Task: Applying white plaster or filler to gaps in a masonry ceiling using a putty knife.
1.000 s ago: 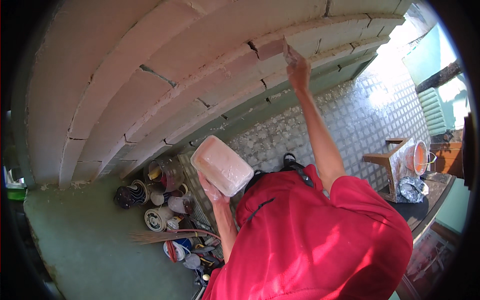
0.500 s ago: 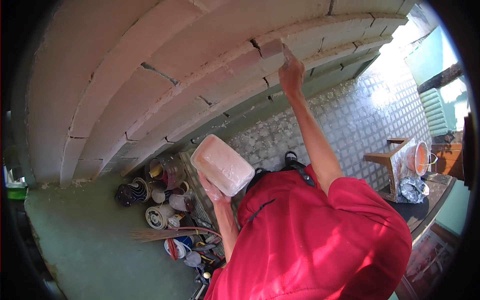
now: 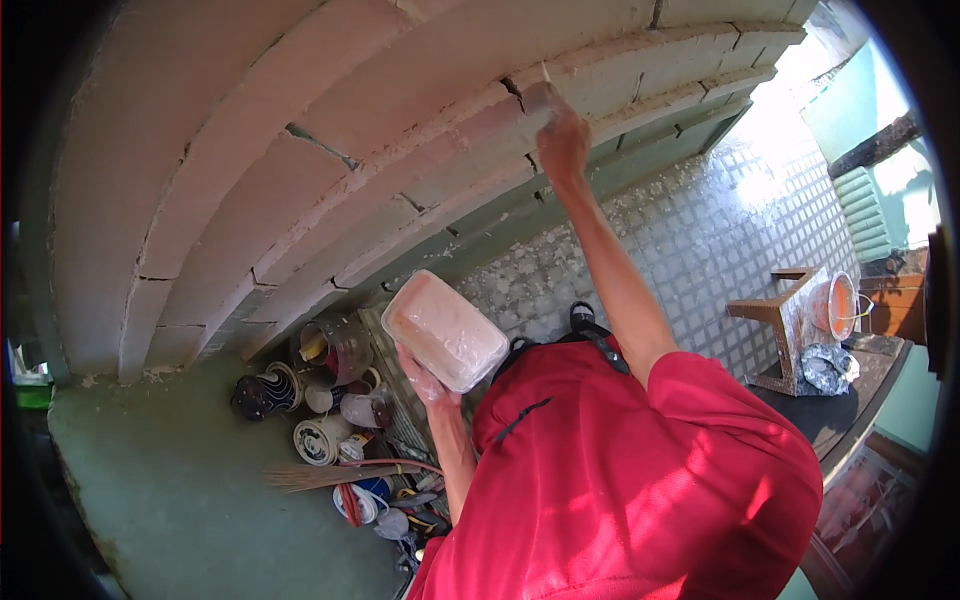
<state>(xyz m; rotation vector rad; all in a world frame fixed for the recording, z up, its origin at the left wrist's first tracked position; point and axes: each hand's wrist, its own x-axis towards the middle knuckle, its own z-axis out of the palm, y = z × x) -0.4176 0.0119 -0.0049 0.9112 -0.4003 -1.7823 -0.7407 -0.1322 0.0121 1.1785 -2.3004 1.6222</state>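
My left hand [image 3: 428, 380] is closed round the lower left side of a rectangular white plastic tub [image 3: 398, 300], its fingers smeared with white. Inside lies a smooth whitish paste [image 3: 455, 335]. My right arm reaches up to the block wall [image 3: 440, 145], where my right hand [image 3: 565, 145] is closed on a putty knife [image 3: 545, 85]. Its thin blade is blurred and partly hidden by the hand. The blade is at a ledge of the wall, just right of a dark open joint [image 3: 512, 92]; I cannot tell whether it touches.
Buckets [image 3: 318, 438], a straw broom [image 3: 320, 475] and several tools crowd the floor by the wall's lower left. To the right stand a wooden stool [image 3: 780, 318], an orange bucket [image 3: 836, 305] and a crumpled silvery bag [image 3: 826, 368] on a dark table. Patterned tiles [image 3: 690, 230] cover the floor.
My right hand has moved slightly left and down along the wall with the putty knife, and its wrist has turned. The left hand and tub stay nearly still.
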